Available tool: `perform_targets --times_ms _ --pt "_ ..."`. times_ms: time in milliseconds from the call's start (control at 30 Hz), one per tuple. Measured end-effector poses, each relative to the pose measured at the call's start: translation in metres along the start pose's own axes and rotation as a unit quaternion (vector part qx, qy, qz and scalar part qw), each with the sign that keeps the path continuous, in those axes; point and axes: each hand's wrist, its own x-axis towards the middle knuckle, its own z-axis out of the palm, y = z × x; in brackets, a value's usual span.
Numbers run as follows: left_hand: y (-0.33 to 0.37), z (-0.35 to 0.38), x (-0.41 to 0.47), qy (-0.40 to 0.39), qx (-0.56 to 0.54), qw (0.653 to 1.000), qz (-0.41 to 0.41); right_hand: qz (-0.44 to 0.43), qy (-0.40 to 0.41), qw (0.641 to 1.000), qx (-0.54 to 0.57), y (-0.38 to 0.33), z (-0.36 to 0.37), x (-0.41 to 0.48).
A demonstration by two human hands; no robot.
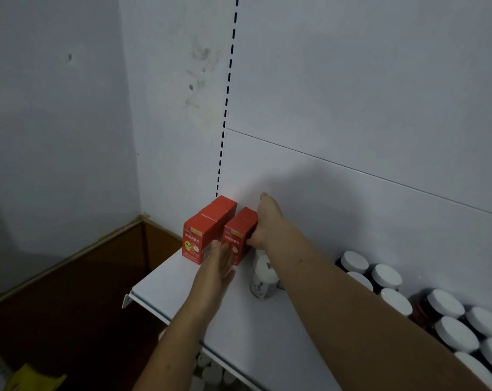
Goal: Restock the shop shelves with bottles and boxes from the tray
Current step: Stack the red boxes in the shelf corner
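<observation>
Two red-box rows [212, 225] on shelf [165, 289]; left hand [217, 265] flat, right hand [267, 224] clasping row.

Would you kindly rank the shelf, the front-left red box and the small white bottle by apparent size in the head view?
Largest: shelf.
Then: front-left red box.
Smallest: small white bottle, though the right arm partly hides it.

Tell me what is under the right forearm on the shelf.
A small white bottle stands on the white shelf there, beside the red boxes. The forearm covers its right side and whatever lies beyond it.
</observation>
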Motion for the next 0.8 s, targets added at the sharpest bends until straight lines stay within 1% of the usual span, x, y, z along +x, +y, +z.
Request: perform_targets --times_ms 133,200,333,500,633,800 --pt "-0.001 0.002 0.000 0.003 -0.004 1.000 0.010 0.001 -0.010 1.000 0.000 -0.001 -0.002 -0.002" --pt "-0.002 0.002 0.000 0.001 -0.003 1.000 0.013 0.005 -0.004 1.000 -0.008 0.001 -0.002 -0.004" --pt "-0.002 0.005 -0.002 -0.003 -0.004 1.000 0.010 -0.013 0.015 1.000 -0.008 0.006 0.000 0.000" --pt "-0.004 0.007 -0.003 0.021 -0.022 1.000 0.003 -0.017 0.044 0.998 -0.043 0.008 0.003 0.021" --pt "-0.005 0.006 -0.001 0.021 -0.024 0.999 -0.005 -0.020 0.069 0.995 -0.068 0.008 0.006 0.018" --pt "-0.008 0.003 0.002 0.005 -0.025 1.000 -0.002 -0.007 0.069 0.993 -0.091 0.009 0.011 0.025"
